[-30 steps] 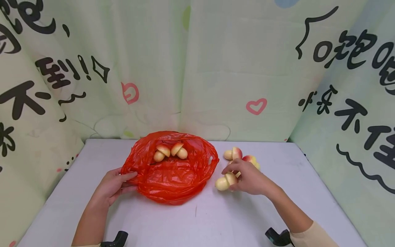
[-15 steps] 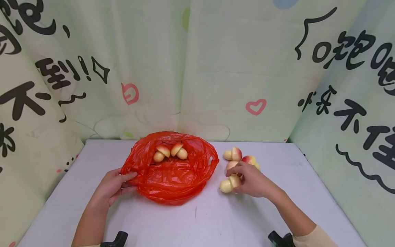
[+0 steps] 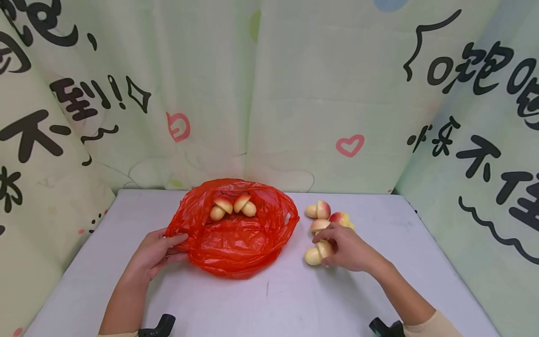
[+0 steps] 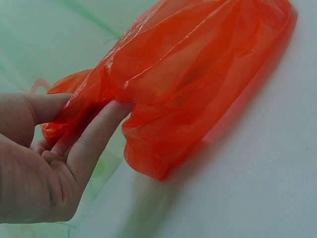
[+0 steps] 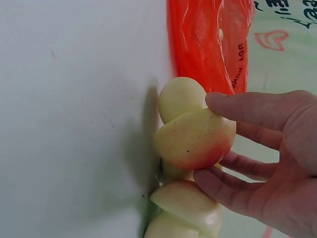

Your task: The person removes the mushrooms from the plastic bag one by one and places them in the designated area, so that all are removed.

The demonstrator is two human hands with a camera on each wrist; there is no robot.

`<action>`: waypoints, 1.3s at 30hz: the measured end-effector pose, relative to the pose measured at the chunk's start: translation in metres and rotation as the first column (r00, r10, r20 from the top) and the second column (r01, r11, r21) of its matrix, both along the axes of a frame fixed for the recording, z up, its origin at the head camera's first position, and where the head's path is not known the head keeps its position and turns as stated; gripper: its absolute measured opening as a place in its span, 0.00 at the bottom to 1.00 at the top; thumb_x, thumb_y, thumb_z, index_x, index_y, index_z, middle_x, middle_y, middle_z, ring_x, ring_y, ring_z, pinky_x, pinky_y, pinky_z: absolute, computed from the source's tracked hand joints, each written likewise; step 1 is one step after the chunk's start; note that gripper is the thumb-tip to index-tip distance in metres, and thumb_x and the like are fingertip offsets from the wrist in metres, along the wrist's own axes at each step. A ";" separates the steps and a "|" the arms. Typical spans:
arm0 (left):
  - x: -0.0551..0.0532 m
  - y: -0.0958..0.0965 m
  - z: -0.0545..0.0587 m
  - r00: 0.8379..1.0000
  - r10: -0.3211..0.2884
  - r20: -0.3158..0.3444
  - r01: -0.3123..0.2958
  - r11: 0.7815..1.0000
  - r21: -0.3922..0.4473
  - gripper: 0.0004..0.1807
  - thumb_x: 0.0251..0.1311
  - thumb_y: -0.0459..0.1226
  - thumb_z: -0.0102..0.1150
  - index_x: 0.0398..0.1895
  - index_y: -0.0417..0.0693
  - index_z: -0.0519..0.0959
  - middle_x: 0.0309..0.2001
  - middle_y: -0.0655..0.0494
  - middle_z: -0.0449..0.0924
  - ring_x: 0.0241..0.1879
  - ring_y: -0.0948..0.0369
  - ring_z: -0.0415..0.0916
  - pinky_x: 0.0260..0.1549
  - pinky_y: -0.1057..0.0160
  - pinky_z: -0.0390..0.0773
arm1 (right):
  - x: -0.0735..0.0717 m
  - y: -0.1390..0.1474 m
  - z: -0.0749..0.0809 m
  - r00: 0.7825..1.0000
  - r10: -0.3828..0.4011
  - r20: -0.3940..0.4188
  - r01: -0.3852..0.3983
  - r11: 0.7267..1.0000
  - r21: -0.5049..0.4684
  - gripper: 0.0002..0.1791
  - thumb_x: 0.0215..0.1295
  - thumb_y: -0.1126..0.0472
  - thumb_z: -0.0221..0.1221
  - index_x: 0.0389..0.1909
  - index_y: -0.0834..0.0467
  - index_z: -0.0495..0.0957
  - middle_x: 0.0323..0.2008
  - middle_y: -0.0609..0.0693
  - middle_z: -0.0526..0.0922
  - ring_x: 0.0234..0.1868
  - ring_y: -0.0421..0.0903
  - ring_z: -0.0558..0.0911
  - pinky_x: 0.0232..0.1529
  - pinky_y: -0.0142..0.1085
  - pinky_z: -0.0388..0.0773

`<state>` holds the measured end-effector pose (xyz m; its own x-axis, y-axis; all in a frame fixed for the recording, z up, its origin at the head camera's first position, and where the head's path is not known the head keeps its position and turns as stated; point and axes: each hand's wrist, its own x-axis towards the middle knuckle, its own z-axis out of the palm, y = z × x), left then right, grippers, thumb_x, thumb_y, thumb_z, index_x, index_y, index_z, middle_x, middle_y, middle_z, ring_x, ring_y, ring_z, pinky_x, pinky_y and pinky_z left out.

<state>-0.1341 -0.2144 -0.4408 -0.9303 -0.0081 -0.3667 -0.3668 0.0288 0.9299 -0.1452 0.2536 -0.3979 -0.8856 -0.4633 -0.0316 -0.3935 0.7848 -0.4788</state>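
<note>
A red plastic bag lies with its mouth spread wide, two toy mushrooms inside near the back. My left hand pinches the bag's left rim between thumb and fingers; in the left wrist view the thumb is on one side of the film and the fingers on the other. Right of the bag, my right hand holds a pale toy mushroom by its cap. The right wrist view shows the thumb and fingertips around that mushroom's red-tinged cap.
Behind the right hand several more mushrooms sit close together, among them one with a red cap and a pinkish one. All stand on a white table. A printed curtain closes off the back and sides.
My right hand has shifted slightly right and toward me, the held mushroom moving with it, uncovering the pinkish mushroom behind. The left hand and bag look unchanged.
</note>
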 end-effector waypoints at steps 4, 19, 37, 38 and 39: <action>0.000 0.000 0.001 1.000 -0.002 -0.004 0.002 1.000 0.001 0.37 0.72 0.44 0.64 0.74 0.34 0.63 0.55 0.48 0.82 0.42 0.61 0.88 0.43 0.60 0.89 | 0.001 0.000 -0.002 1.000 -0.016 0.015 0.016 1.000 0.006 0.22 0.50 0.63 0.79 0.48 0.53 0.86 0.53 0.52 0.81 0.54 0.51 0.78 0.46 0.40 0.81; -0.001 0.000 0.002 1.000 0.010 0.015 -0.010 1.000 0.004 0.38 0.72 0.44 0.64 0.76 0.35 0.62 0.59 0.46 0.80 0.43 0.61 0.88 0.45 0.58 0.89 | 0.002 -0.001 -0.003 1.000 0.020 -0.005 -0.021 1.000 -0.018 0.21 0.50 0.63 0.79 0.47 0.53 0.87 0.53 0.51 0.83 0.52 0.49 0.79 0.42 0.38 0.79; 0.001 0.000 0.004 1.000 0.006 0.014 -0.006 1.000 -0.001 0.37 0.72 0.44 0.64 0.76 0.35 0.62 0.57 0.46 0.81 0.42 0.61 0.88 0.44 0.59 0.89 | 0.002 0.001 -0.005 1.000 0.010 -0.007 -0.010 1.000 -0.029 0.22 0.51 0.65 0.78 0.49 0.54 0.86 0.53 0.53 0.81 0.46 0.49 0.76 0.38 0.33 0.76; 0.001 0.000 0.004 1.000 0.004 0.012 -0.004 1.000 -0.001 0.37 0.72 0.44 0.64 0.76 0.35 0.62 0.57 0.46 0.81 0.42 0.61 0.88 0.44 0.59 0.89 | 0.002 0.001 -0.005 1.000 0.009 -0.006 -0.010 1.000 -0.030 0.22 0.51 0.65 0.78 0.49 0.54 0.86 0.53 0.53 0.81 0.45 0.48 0.76 0.37 0.32 0.76; 0.000 -0.001 0.004 1.000 0.004 0.009 -0.004 1.000 0.002 0.37 0.71 0.44 0.64 0.76 0.35 0.62 0.57 0.46 0.81 0.42 0.61 0.88 0.44 0.59 0.89 | 0.002 0.000 -0.005 1.000 0.008 -0.004 -0.008 1.000 -0.030 0.22 0.51 0.65 0.78 0.49 0.54 0.86 0.52 0.53 0.81 0.44 0.49 0.76 0.37 0.32 0.75</action>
<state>-0.1337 -0.2150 -0.4372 -0.9270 -0.0115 -0.3749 -0.3751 0.0255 0.9266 -0.1433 0.2540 -0.4025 -0.8821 -0.4709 -0.0143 -0.4013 0.7670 -0.5006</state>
